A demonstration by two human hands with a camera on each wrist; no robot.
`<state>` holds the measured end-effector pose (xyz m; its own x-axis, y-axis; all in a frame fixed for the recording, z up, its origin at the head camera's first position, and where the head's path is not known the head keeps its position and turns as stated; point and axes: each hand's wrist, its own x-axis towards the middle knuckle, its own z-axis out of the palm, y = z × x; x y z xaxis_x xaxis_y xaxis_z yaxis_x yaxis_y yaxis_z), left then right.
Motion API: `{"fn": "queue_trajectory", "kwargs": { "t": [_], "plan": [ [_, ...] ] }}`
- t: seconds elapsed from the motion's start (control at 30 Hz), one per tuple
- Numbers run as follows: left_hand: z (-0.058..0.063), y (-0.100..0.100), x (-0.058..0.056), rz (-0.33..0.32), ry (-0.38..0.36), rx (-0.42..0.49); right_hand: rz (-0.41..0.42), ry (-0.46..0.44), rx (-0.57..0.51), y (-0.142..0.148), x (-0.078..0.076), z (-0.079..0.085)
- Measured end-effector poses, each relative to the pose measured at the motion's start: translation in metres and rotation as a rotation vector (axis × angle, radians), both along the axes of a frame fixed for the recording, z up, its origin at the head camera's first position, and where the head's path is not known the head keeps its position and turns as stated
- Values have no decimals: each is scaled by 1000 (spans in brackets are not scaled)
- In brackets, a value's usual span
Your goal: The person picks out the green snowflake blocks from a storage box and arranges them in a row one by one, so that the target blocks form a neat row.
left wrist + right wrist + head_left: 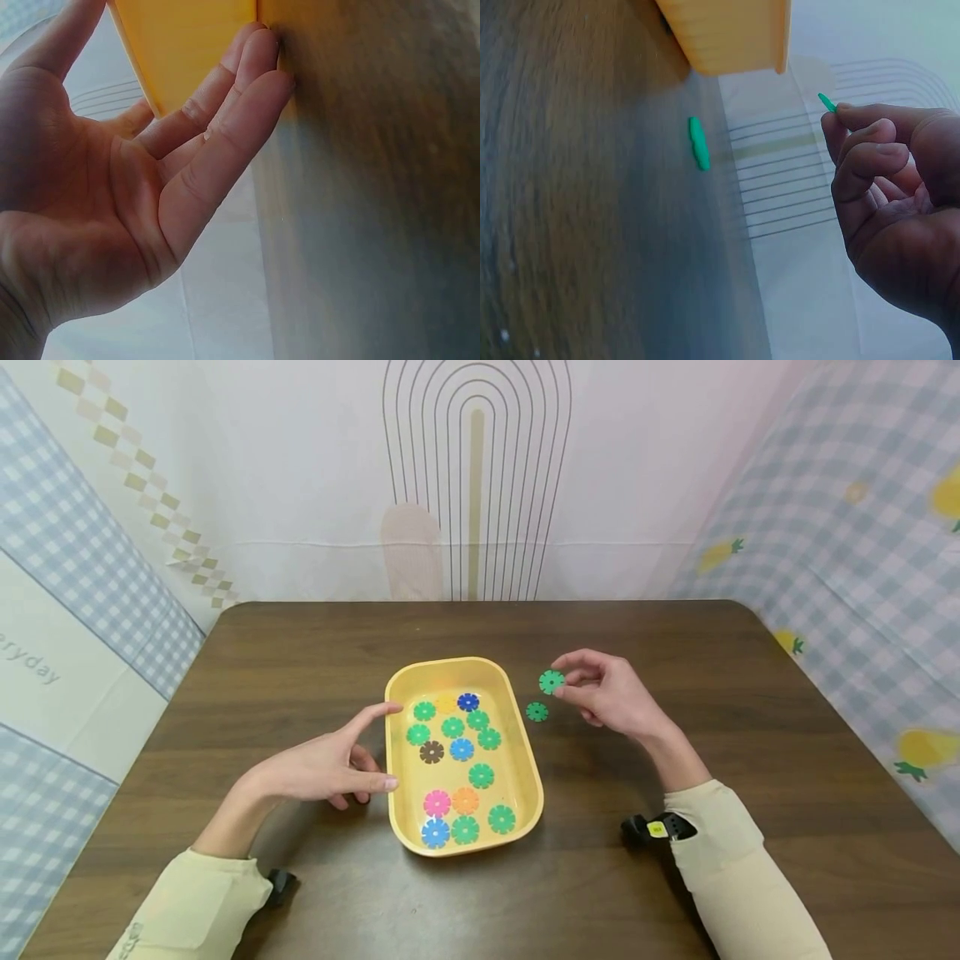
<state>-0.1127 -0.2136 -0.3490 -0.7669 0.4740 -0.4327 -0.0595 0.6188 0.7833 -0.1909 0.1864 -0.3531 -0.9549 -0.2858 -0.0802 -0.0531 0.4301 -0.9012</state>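
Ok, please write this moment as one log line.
right hand pinches green disc | left hand at tray | another green disc on table

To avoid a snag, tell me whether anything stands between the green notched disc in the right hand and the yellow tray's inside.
Only the yellow tray's right rim. Another green notched disc lies between on the table, but lower than the held disc, so likely no obstacle.

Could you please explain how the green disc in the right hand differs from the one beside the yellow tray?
The held disc is pinched by the right hand, raised off the table; the loose disc is untouched, resting on it. The held disc is tilted; the loose disc lies flat. Both are green and notched.
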Motion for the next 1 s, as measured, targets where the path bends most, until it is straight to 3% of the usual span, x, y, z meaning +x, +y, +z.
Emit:
{"fn": "queue_trajectory", "kwargs": {
  "t": [1.0],
  "plan": [
    [-4,-2,0,-5,6,25,49,-67,122,22,-15,-30]
  ]
}}
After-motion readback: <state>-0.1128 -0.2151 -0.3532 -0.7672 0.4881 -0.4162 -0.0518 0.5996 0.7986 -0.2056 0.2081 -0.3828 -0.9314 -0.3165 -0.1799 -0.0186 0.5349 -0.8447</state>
